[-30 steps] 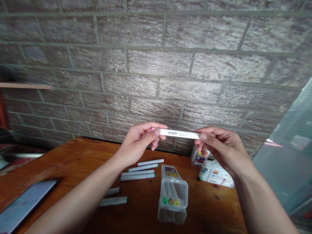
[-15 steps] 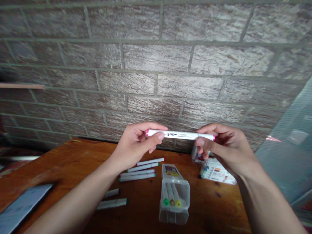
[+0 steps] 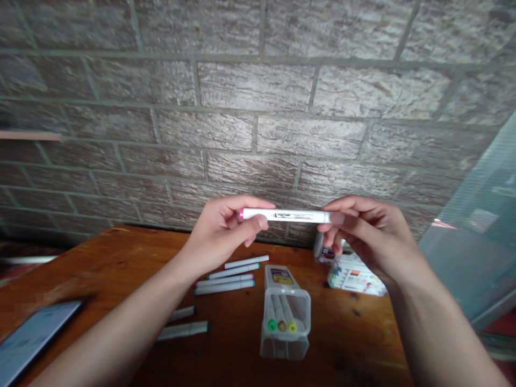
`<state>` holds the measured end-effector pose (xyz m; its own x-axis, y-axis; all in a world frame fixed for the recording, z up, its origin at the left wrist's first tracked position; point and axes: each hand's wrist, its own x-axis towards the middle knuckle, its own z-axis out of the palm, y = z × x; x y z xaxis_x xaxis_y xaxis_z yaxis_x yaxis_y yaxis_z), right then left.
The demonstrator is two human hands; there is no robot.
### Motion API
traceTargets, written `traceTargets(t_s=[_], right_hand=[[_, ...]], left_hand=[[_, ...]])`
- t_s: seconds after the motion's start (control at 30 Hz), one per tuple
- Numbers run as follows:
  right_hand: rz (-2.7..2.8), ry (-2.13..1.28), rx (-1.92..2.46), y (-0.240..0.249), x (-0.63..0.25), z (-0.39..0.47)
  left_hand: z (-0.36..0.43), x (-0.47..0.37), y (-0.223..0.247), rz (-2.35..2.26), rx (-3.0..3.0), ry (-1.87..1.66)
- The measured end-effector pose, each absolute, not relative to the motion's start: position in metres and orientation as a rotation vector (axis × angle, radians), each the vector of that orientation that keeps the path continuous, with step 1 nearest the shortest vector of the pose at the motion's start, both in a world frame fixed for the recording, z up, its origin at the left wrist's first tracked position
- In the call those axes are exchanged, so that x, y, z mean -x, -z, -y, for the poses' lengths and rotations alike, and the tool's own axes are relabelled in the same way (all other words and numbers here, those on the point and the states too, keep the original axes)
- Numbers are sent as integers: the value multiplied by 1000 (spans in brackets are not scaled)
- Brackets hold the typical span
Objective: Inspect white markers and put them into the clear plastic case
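Observation:
A white marker pen [image 3: 298, 215] with a pink end is held level above the table, its printed label towards me. My left hand [image 3: 226, 228] pinches it near the pink left end between thumb and fingers. At the other end, my right hand [image 3: 368, 228] is closed on the pen, and its fingers hide that tip. Below stands a clear plastic case [image 3: 285, 349], open towards me, with green, brown and yellow-ended markers [image 3: 282, 317] inside. Several loose white markers [image 3: 226, 287] lie left of the case, partly behind my left forearm.
On the wooden table [image 3: 334, 333], a packaged marker set [image 3: 357, 277] and another small clear case [image 3: 322, 250] sit at the back right. A phone or tablet [image 3: 38, 336] lies at the left edge. A brick wall [image 3: 258, 140] rises directly behind the table.
My right hand's grip has shifted, and its fingers now cover the pink right end that showed earlier. The printed label has turned slightly. The whole view has tilted a little.

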<state>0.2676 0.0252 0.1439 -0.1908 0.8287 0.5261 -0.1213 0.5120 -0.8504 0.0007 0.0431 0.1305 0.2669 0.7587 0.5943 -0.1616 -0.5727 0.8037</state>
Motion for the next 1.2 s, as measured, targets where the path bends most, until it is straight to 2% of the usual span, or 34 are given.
traceTargets(t_s=[0.67, 1.2], right_hand=[[1618, -905, 696, -145, -266, -22], [1612, -890, 719, -146, -266, -21]], left_hand=[[-39, -2, -137, -637, -1787, -1404], [-47, 1, -124, -499, -1662, -1443]])
